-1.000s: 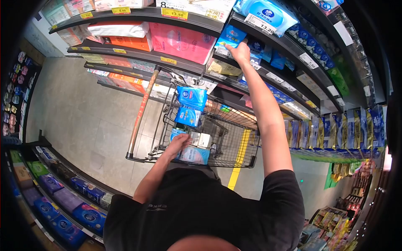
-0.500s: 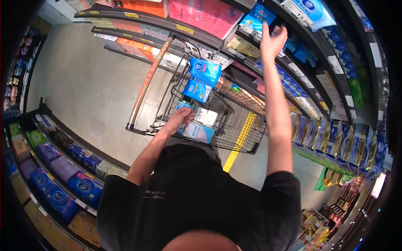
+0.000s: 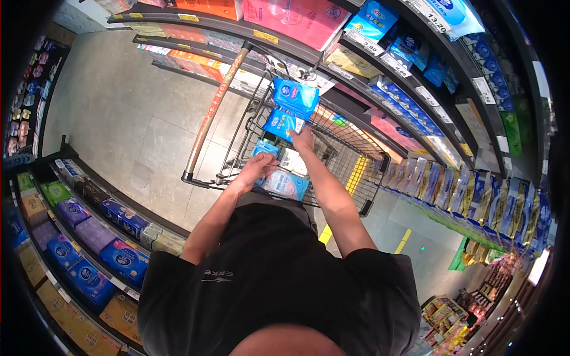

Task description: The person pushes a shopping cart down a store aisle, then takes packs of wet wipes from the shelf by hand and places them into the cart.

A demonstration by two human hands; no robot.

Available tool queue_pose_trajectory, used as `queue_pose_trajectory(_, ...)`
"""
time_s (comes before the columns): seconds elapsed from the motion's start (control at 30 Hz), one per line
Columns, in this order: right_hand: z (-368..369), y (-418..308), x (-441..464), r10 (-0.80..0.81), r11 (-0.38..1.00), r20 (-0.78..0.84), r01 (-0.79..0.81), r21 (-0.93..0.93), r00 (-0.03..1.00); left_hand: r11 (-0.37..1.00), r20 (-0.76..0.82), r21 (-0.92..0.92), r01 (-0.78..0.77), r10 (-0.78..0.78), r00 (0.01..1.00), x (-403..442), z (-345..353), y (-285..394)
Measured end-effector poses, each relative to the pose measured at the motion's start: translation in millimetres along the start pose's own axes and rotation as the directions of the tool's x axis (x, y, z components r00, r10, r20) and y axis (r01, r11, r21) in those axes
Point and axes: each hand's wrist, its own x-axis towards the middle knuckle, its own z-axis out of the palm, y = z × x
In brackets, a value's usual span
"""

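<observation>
The shopping cart (image 3: 221,98), a black wire basket with a patterned handle, stands in front of me. My right hand (image 3: 303,140) has its thumb and fingers on the right edge of a blue pack of wipes (image 3: 280,123) in the basket. Above it lies another blue pack of wipes (image 3: 297,95). My left hand (image 3: 255,170) is open, fingers loosely stretched beside a smaller blue pack (image 3: 265,148). Below its fingertips sits a pale blue and pink pack (image 3: 286,185). A white pack (image 3: 295,161) lies between my hands, partly hidden.
A shelf (image 3: 362,43) with blue packs (image 3: 373,22) and price tags runs along the top and right. Hanging blue and gold packages (image 3: 469,193) line the right side. Another shelf (image 3: 127,291) with tissue packs (image 3: 122,259) stands at lower left. Tiled floor (image 3: 136,113) lies left of the cart.
My right hand has come down from the upper shelf to the blue pack of wipes in the cart. My left hand has hardly moved.
</observation>
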Motion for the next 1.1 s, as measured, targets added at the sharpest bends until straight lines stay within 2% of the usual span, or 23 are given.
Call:
queue_pose_trajectory(0.1, 3, 11, 2, -0.066, 0.997, -0.051, 0.068, 0.037, 0.997, 1.000, 0.003, -0.013, 0.015, -0.015, 1.000, 0, -1, 0)
queue_pose_trajectory(0.17, 0, 18, -5, -0.073, 0.997, 0.006, 0.073, 0.029, 0.997, 1.000, 0.020, -0.011, 0.011, -0.011, 1.000, 3, -2, -1)
queue_pose_trajectory(0.23, 3, 25, -13, 0.002, 0.931, 0.168, -0.063, 0.361, 0.986, 0.997, 0.013, -0.074, 0.031, -0.030, 0.999, 4, 2, 1)
queue_pose_trajectory(0.27, -6, 24, -28, -0.031, 0.856, 0.213, -0.084, 0.510, 0.977, 0.997, 0.014, -0.071, 0.033, -0.033, 0.999, 7, 4, 0)
queue_pose_trajectory(0.3, -11, 27, -40, -0.027, 0.855, 0.212, -0.087, 0.512, 0.977, 0.992, 0.023, -0.118, 0.042, -0.039, 0.999, 12, 4, -2)
queue_pose_trajectory(0.37, -21, 36, -55, -0.158, 0.684, 0.197, -0.037, 0.729, 0.967, 0.985, 0.031, -0.167, 0.052, -0.047, 0.998, 20, 11, 0)
queue_pose_trajectory(0.43, -47, 37, -84, -0.174, 0.675, 0.214, -0.042, 0.737, 0.961, 0.975, -0.013, -0.177, 0.136, -0.141, 0.990, 24, 23, 5)
queue_pose_trajectory(0.5, -80, 29, -118, -0.318, 0.487, 0.290, -0.107, 0.867, 0.903, 0.975, 0.034, -0.170, 0.144, -0.140, 0.990, 30, 28, 4)
queue_pose_trajectory(0.57, -88, 44, -134, -0.281, 0.545, 0.339, -0.142, 0.826, 0.898, 0.974, 0.078, -0.163, 0.156, -0.145, 0.986, 33, 35, -1)
queue_pose_trajectory(0.63, -92, 64, -139, -0.239, 0.598, 0.391, -0.183, 0.780, 0.889, 0.999, 0.150, -0.031, 0.023, -0.018, 0.989, 32, 47, -4)
queue_pose_trajectory(0.7, -95, 87, -141, -0.255, 0.787, 0.336, -0.008, 0.617, 0.907, 1.000, 0.136, 0.023, 0.010, -0.013, 0.991, 26, 57, -4)
queue_pose_trajectory(0.73, -102, 93, -142, -0.313, 0.730, 0.322, 0.009, 0.684, 0.894, 0.992, 0.165, 0.128, -0.015, -0.007, 0.986, 25, 61, -2)
queue_pose_trajectory(0.77, -106, 96, -140, -0.292, 0.688, 0.324, -0.038, 0.724, 0.900, 0.973, 0.196, 0.229, -0.041, -0.005, 0.981, 24, 65, -2)
queue_pose_trajectory(0.8, -113, 95, -139, -0.330, 0.681, 0.384, -0.064, 0.730, 0.862, 0.945, 0.241, 0.309, -0.108, 0.032, 0.970, 24, 68, -3)
queue_pose_trajectory(0.83, -121, 90, -140, -0.368, 0.674, 0.439, -0.090, 0.734, 0.820, 0.946, 0.239, 0.306, -0.104, 0.030, 0.970, 21, 73, 0)
queue_pose_trajectory(0.87, -129, 83, -141, -0.365, 0.675, 0.442, -0.094, 0.732, 0.819, 0.921, 0.234, 0.378, -0.095, 0.005, 0.972, 17, 79, 3)
queue_pose_trajectory(0.93, -141, 72, -142, -0.334, 0.702, 0.555, -0.191, 0.686, 0.762, 0.836, 0.240, 0.535, -0.125, -0.009, 0.971, 9, 83, 12)
queue_pose_trajectory(0.97, -144, 71, -139, -0.333, 0.703, 0.550, -0.187, 0.686, 0.765, 0.835, 0.246, 0.535, -0.129, -0.007, 0.969, 5, 83, 18)
queue_pose_trajectory(1.03, -158, 66, -128, -0.346, 0.658, 0.437, -0.118, 0.744, 0.830, 0.763, 0.334, 0.616, -0.196, -0.028, 0.942, 2, 78, 33)
queue_pose_trajectory(1.1, -187, 45, -113, -0.389, 0.592, 0.276, 0.009, 0.806, 0.879, 0.796, 0.351, 0.564, -0.222, 0.013, 0.936, -1, 68, 40)
